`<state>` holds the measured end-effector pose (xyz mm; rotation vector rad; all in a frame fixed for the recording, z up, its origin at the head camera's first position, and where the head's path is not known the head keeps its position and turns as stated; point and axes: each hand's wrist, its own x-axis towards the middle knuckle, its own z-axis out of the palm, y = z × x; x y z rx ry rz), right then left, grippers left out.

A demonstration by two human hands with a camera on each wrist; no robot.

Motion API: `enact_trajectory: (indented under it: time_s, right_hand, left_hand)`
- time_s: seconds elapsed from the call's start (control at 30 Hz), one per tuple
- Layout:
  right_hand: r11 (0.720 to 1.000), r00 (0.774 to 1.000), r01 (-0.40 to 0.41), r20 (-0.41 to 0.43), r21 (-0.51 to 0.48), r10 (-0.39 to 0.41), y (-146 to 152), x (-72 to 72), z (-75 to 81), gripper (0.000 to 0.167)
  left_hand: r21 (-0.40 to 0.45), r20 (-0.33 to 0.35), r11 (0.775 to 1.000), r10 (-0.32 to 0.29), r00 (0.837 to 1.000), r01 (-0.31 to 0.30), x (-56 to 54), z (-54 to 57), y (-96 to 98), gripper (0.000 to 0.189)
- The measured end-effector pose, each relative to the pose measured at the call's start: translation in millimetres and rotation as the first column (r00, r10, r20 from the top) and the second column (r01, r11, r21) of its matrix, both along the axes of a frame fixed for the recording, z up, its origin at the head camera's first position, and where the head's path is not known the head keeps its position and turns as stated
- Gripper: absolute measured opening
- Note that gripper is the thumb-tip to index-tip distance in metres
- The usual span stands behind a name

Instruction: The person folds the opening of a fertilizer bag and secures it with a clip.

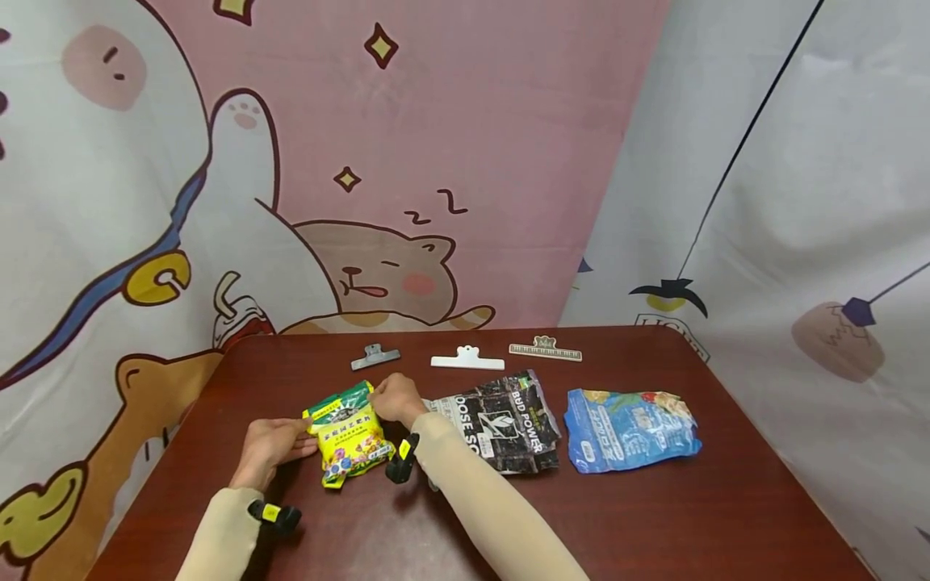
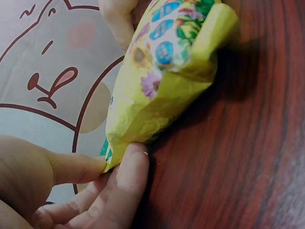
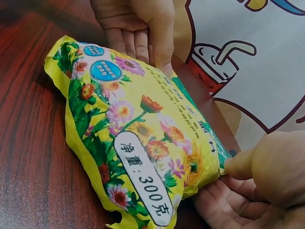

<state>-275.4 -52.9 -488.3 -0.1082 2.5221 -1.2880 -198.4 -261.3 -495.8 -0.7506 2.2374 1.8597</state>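
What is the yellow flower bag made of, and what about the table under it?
The yellow bag looks like thin glossy plastic film: it shines, creases and puckers at its sealed edges. The table looks like dark red-brown wood or a wood-look coating, going by its grain lines and soft sheen; which one is unclear.

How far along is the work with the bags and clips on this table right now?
Done: nothing visibly; the grey clip, white clip and patterned clip lie unused at the table's far edge. In hand: the left hand and right hand pinch the yellow flower-printed bag at opposite edges. Left: the black printed bag and blue bag lie untouched, unclipped.
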Motion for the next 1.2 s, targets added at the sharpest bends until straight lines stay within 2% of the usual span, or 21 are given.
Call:
enact_trajectory:
  time_s: [0.23,0.47,0.6,0.73,0.8,1.03,1.2]
  right_hand:
    - [1.0,1.0,-0.002,-0.013,0.005,0.002,-0.7,-1.7,-0.6,0.054]
    - [1.0,0.999,0.007,-0.031,-0.004,-0.007,0.4,0.5,-2.4,0.053]
    - [1.0,0.998,0.012,-0.054,-0.021,-0.013,2.7,3.4,-1.5,0.042]
    - [0.997,0.996,0.02,-0.084,-0.07,-0.026,6.6,6.0,0.6,0.022]
    - [0.994,0.995,0.02,-0.096,-0.103,-0.03,8.5,6.6,1.2,0.017]
    - [0.975,0.992,0.013,-0.119,-0.223,-0.041,15.4,10.3,2.6,0.013]
    - [0.963,0.99,0.009,-0.132,-0.27,-0.047,22.2,15.1,4.8,0.014]
  left_hand:
    - [-0.025,-0.053,0.999,-0.036,0.998,0.035,2.5,-0.7,-0.8,0.045]
    - [-0.101,-0.069,0.994,-0.04,0.997,0.033,5.7,-2.0,1.3,0.044]
    - [-0.134,-0.082,0.991,-0.034,0.996,0.023,5.8,-1.9,3.0,0.041]
    - [-0.145,-0.103,0.989,-0.023,0.994,0.008,5.0,-2.0,4.9,0.041]
    - [-0.142,-0.115,0.99,-0.014,0.993,-0.002,4.3,-2.5,6.0,0.04]
    - [-0.122,-0.174,0.992,-0.001,0.985,-0.02,1.4,-3.3,8.2,0.036]
    - [-0.101,-0.226,0.995,-0.002,0.974,-0.022,-2.7,-1.9,8.1,0.036]
